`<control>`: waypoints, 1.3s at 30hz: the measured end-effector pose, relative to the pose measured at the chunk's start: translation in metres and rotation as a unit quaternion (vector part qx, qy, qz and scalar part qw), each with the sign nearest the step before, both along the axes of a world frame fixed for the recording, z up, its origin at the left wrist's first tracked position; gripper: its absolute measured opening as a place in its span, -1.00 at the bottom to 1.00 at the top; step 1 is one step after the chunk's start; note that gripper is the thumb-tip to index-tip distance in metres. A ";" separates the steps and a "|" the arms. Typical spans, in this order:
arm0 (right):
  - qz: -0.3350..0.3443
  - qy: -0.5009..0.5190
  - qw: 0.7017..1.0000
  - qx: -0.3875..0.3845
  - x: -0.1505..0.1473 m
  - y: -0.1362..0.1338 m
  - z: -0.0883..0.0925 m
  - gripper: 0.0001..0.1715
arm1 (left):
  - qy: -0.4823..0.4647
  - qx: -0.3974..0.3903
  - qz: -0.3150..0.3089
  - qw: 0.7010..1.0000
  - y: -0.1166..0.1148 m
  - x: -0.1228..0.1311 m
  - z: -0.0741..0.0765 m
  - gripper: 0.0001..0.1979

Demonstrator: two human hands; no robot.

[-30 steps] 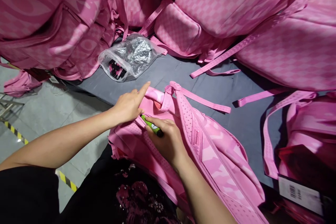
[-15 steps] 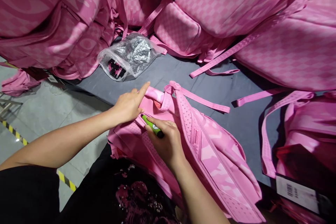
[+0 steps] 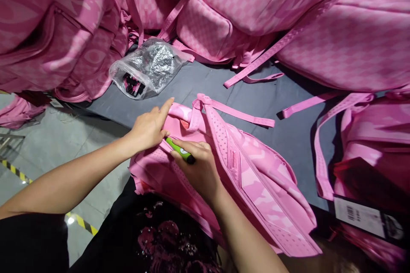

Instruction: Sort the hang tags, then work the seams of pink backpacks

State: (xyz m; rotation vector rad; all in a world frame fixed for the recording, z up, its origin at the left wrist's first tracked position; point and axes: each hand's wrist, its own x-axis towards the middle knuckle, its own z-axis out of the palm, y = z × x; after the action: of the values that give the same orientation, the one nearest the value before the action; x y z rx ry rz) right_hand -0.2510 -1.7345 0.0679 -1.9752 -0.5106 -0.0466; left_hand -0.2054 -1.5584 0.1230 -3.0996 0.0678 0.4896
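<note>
A pink camouflage backpack (image 3: 256, 166) lies at the near edge of the grey table, its straps and top loop facing up. My right hand (image 3: 198, 166) is closed round a green tool with a dark end (image 3: 180, 150), whose tip points at the fabric near the top of the backpack. Just left of it, my left hand (image 3: 149, 130) grips the backpack's upper edge, index finger stretched out along it and thumb close to the tool's tip. What the tip touches is too small to tell.
Several pink checkered backpacks (image 3: 237, 0) line the back of the grey table (image 3: 205, 81). A clear plastic bag (image 3: 150, 68) with dark and pink pieces lies behind my left hand. At right, a pink bag carries a white barcode tag (image 3: 358, 215).
The view has shifted slightly, so most things appear a little further left and higher. Both hands keep nearly the same hold on the backpack and the green tool.
</note>
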 end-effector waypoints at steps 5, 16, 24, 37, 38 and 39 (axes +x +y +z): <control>-0.024 0.000 0.998 -0.061 0.000 0.000 0.005 -0.75 | 0.006 0.001 0.005 1.000 -0.001 0.001 0.001 -0.02; -0.007 0.024 0.997 -0.073 0.000 -0.001 0.009 -0.73 | 0.010 0.002 0.005 1.000 -0.001 0.002 0.001 -0.01; -0.005 0.027 0.996 -0.088 0.000 0.000 0.012 -0.73 | 0.012 0.001 0.005 1.000 -0.002 0.002 0.003 -0.03; -0.033 0.025 0.997 -0.064 -0.001 -0.001 0.005 -0.74 | 0.003 0.001 0.005 1.000 -0.001 0.001 0.000 -0.03; -0.028 0.027 0.998 -0.054 0.000 -0.001 0.004 -0.75 | 0.003 0.001 0.007 1.000 0.000 0.001 0.000 -0.03; -0.029 0.029 0.998 -0.050 0.000 -0.002 0.004 -0.75 | 0.003 0.001 0.008 1.000 0.000 0.001 0.000 -0.03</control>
State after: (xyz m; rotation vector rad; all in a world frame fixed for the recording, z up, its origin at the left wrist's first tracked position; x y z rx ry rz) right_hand -0.2513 -1.7362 0.0716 -2.0832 -0.4246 -0.0016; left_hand -0.2039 -1.5588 0.1226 -3.0999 0.0438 0.4994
